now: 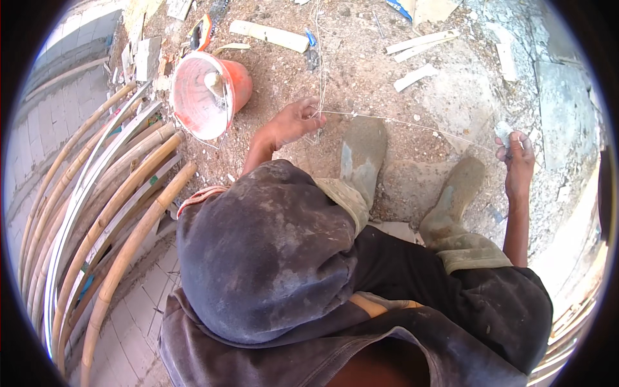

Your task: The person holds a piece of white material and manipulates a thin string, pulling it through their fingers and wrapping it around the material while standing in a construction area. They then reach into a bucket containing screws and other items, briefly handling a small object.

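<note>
A thin pale string point(385, 118) runs from my left hand point(300, 122) to my right hand point(518, 152), bowing slightly above the ground. The left hand pinches it between thumb and fingers, just above my left boot point(365, 149). More thin strands rise from that hand toward the far edge and some hang below it. Out to the right, beyond my right boot point(456, 187), the right hand is closed at the string's other end. Something small and whitish shows by its fingertips, too indistinct to name.
An orange bucket point(240, 87) lies tipped left of my left hand. Bamboo poles and pale strips point(138, 200) are stacked at the left. An orange-handled saw point(203, 31) and broken pale strips point(269, 35) lie farther off. Flat grey slabs point(567, 116) are at right.
</note>
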